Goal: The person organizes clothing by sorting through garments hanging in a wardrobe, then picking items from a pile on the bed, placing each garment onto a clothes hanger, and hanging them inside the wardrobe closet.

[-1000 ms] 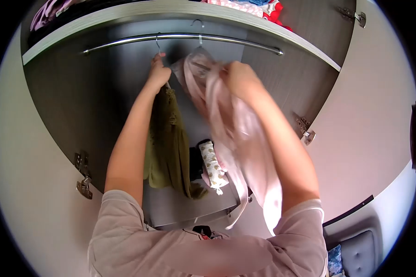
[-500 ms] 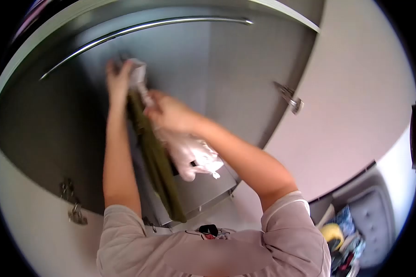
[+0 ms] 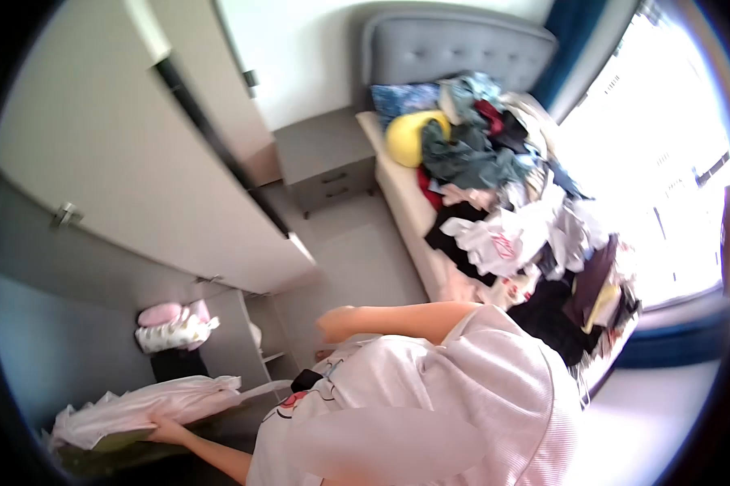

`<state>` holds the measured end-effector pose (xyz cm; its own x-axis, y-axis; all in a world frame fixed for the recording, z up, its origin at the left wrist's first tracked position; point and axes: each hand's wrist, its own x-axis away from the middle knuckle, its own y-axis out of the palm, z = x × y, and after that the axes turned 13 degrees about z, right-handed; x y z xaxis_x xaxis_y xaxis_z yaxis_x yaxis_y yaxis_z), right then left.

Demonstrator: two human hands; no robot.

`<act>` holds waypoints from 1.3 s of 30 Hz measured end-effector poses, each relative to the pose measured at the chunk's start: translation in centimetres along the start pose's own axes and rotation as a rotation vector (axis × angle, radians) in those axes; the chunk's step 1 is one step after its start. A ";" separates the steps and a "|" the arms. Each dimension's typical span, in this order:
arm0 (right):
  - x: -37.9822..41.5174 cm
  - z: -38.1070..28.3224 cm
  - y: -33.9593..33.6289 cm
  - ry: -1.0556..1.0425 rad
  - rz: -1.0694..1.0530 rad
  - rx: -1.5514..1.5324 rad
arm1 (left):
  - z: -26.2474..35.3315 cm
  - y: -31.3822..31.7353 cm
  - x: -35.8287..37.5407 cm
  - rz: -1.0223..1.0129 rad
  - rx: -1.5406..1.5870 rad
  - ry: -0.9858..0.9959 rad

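At the lower left my left hand [image 3: 169,430] is closed on the edge of a pale pink garment [image 3: 150,402] in the wardrobe. Below it an olive-green garment [image 3: 106,458] shows, partly covered by the pink one. My right hand [image 3: 332,326] hangs in front of my body, away from the garments. It looks curled, but its fingers are blurred and turned from view, and no object shows in it. Deeper in the wardrobe, a pink and white bundle [image 3: 174,332] lies by a dark folded cloth [image 3: 178,365].
A wardrobe door [image 3: 138,154] stands open at upper left. Past it is a grey nightstand [image 3: 320,150]. A bed with a grey headboard [image 3: 454,53] holds a large pile of clothes [image 3: 478,162] and a yellow cushion [image 3: 409,139]. A bright window [image 3: 656,154] is at right.
My view has swung right, from the wardrobe's rail toward the bed. My right hand has left the pink garment and drawn back. My left hand has moved down along the garments.
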<state>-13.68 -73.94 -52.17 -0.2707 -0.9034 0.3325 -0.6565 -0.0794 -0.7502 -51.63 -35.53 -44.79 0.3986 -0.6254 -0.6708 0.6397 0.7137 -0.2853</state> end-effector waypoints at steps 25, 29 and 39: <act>42.1 27.3 13.6 1.464 0.878 -0.588 | 43.0 15.7 68.4 -1.918 -0.038 0.197; 42.9 28.4 16.9 1.761 0.953 -0.621 | 47.7 23.2 79.8 -1.771 0.024 0.659; 33.4 33.1 14.1 1.823 0.917 -0.971 | 66.9 19.6 93.4 -2.334 0.330 1.119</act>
<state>-8.66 -119.16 -70.62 -0.3826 0.7041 0.5982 0.1000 0.6752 -0.7308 42.11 -101.08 -67.23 -0.8390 0.4034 0.3653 -0.5379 -0.5126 -0.6693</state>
